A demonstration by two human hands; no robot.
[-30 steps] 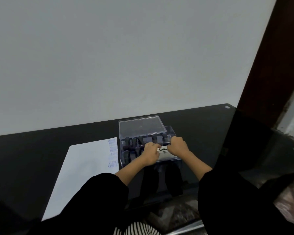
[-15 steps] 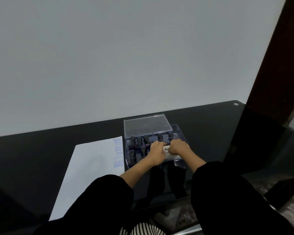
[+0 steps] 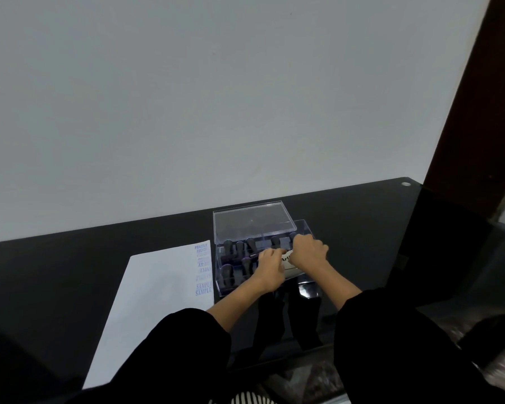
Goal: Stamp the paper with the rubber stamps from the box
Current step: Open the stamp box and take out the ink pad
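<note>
A clear box stands open on the black table, its lid at the box's far side. Dark rubber stamps fill the box's left part. Over its right part the left hand and right hand grip what seems a white-labelled case. The paper, printed blue, lies just left of the box.

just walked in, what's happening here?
A person is working at a clear stamp box on a black table, its lid off and lying behind it. Both the left hand and right hand are inside the box, at a white labelled item beside the dark-handled rubber stamps. Exactly what the fingers grip is hidden. The paper to the left already carries a column of blue impressions along its right edge.
</note>
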